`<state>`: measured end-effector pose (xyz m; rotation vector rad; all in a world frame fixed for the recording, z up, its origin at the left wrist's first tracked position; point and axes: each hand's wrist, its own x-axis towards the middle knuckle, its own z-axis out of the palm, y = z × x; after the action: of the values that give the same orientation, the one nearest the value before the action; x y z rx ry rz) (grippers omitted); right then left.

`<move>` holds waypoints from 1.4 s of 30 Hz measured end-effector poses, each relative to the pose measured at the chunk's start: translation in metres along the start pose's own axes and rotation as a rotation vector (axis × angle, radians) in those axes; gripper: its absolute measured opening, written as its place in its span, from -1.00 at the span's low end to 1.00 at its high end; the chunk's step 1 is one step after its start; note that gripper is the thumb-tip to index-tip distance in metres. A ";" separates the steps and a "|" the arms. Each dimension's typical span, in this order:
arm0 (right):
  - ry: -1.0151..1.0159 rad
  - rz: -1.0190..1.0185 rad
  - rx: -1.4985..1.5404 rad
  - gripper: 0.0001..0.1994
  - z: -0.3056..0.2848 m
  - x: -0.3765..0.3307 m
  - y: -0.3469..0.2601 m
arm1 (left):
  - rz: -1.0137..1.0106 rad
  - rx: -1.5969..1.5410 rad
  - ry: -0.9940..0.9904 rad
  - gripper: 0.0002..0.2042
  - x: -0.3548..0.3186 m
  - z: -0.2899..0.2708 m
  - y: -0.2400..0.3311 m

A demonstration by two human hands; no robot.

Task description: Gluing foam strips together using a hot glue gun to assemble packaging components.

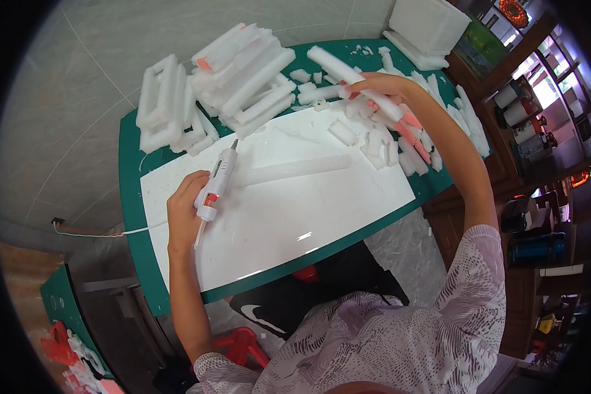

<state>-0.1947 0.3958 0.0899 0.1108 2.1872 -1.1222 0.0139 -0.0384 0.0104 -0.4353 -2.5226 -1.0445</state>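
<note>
My left hand (185,209) grips a white glue gun (217,180) with an orange trigger, lying low over the white board (295,217) on the green table (130,217). The nozzle points up toward the foam stacks. My right hand (381,85) reaches to the far side and holds a long white foam strip (338,65) above a heap of foam pieces. Another long foam strip (295,169) lies flat on the board between my hands.
Stacks of white foam frames (167,105) and foam bars (246,72) fill the table's far left. Small foam scraps, some with orange ends (410,134), lie at the right. A white foam box (427,26) stands at the far corner. Wooden shelves with containers (525,125) are on the right.
</note>
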 end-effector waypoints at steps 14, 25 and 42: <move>-0.588 -0.481 0.746 -0.32 0.126 -0.103 0.027 | 0.430 0.065 0.119 -0.72 -0.004 0.017 0.026; -0.662 -0.451 0.813 -0.31 0.155 -0.092 0.024 | 0.452 0.064 0.052 -0.71 -0.010 0.023 0.029; -0.462 -0.458 0.697 -0.31 0.161 -0.097 0.025 | 0.393 -0.004 -0.045 -0.68 -0.011 0.024 0.030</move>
<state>-0.0267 0.3120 0.0653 -0.3335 1.3711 -1.9106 0.0308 -0.0024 0.0085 -0.9198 -2.3372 -0.8934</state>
